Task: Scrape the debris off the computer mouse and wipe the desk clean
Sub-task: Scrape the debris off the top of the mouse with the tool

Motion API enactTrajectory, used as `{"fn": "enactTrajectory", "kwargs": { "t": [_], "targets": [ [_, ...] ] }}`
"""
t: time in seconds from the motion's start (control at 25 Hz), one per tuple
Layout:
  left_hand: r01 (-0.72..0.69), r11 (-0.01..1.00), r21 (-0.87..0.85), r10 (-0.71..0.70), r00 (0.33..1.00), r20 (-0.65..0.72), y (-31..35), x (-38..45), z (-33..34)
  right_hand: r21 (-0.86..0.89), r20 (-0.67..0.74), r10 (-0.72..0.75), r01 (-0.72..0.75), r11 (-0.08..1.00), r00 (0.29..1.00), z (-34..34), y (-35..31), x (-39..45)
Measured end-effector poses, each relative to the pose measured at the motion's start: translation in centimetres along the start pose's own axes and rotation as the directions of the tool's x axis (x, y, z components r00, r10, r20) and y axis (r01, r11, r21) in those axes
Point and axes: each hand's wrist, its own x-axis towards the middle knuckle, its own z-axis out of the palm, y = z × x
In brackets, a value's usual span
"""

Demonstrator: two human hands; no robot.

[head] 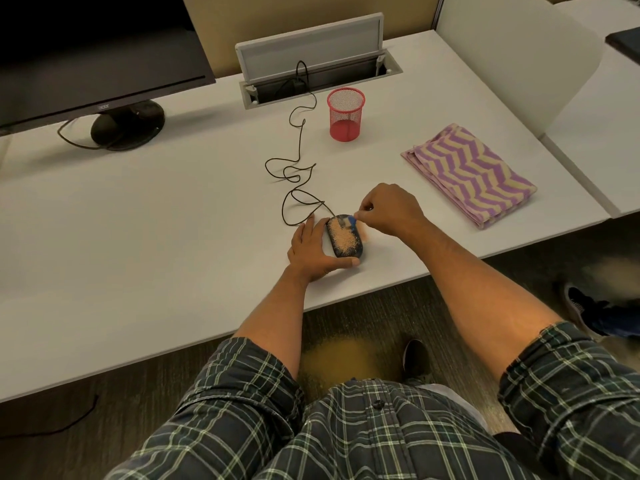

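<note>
At the centre of the frame, the mouse [345,238] is being steadied on the white counter [156,220] by the left hand [313,249], fingers lying straight along its left side and thumb curving round its near end. Its top is being covered by tan debris [341,238]. Just above, a small blue scraper [350,221] is being pinched by the right hand [389,209] against the mouse's far end. Further up, the cable [298,174] is coiling away. At right, a folded zigzag cloth [469,173] is lying well apart. Beyond, a red mesh cup [345,114] is standing, and a monitor [93,50] is occupying the upper left.
</note>
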Motion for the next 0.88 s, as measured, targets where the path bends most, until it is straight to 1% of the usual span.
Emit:
{"fn": "enactTrajectory", "kwargs": {
  "t": [0.08,0.16,0.28,0.32,0.44,0.52,0.56,0.64,0.68,0.72,0.8,0.88],
  "targets": [
    [0.001,1.0,-0.001,-0.001,1.0,0.005,0.1,-0.1,-0.1,0.002,0.038,0.01,-0.01,1.0,0.999,-0.2,0.1,0.0],
    [0.005,1.0,0.0,-0.005,1.0,0.007,0.1,-0.1,-0.1,0.027,0.039,0.023,-0.024,0.999,0.999,-0.4,0.4,0.2],
    [0.004,1.0,-0.005,-0.004,1.0,0.007,0.1,-0.1,0.0,-0.037,0.063,0.055,-0.053,0.998,0.996,-0.8,0.7,0.2],
    [0.004,1.0,-0.007,-0.004,1.0,0.005,0.1,-0.1,0.0,-0.045,0.052,0.064,-0.062,0.997,0.997,-0.8,0.8,0.2],
    [0.006,1.0,-0.009,-0.006,1.0,0.005,0.1,-0.1,-0.1,0.025,0.045,0.063,-0.064,0.998,0.997,-0.7,1.0,0.2],
    [0.006,1.0,-0.008,-0.006,1.0,0.004,0.1,-0.1,-0.1,0.009,0.047,0.067,-0.067,0.998,0.997,-0.6,1.1,0.1],
    [0.006,1.0,-0.008,-0.006,1.0,0.004,0.1,-0.1,-0.1,0.012,0.011,0.065,-0.066,0.998,0.998,-0.6,1.0,0.1],
    [0.004,1.0,-0.005,-0.004,1.0,0.005,0.0,-0.1,-0.1,0.078,-0.067,0.038,-0.033,0.996,0.997,-0.5,0.9,0.2],
    [0.002,1.0,-0.001,-0.002,1.0,0.004,0.0,-0.1,-0.1,0.108,-0.079,0.016,-0.008,0.994,0.997,-0.3,0.7,0.2],
    [0.001,1.0,0.001,-0.001,1.0,0.003,0.0,0.0,-0.1,0.118,-0.067,-0.005,0.013,0.993,0.998,-0.2,0.6,0.1],
    [-0.003,1.0,-0.006,0.003,1.0,0.002,-0.1,0.0,0.0,0.082,-0.02,-0.031,0.032,0.996,0.999,0.3,0.5,0.1],
    [-0.003,1.0,-0.011,0.003,1.0,-0.001,0.0,-0.1,0.0,0.045,-0.02,-0.038,0.039,0.998,0.999,0.7,0.3,0.0]
  ]
}}
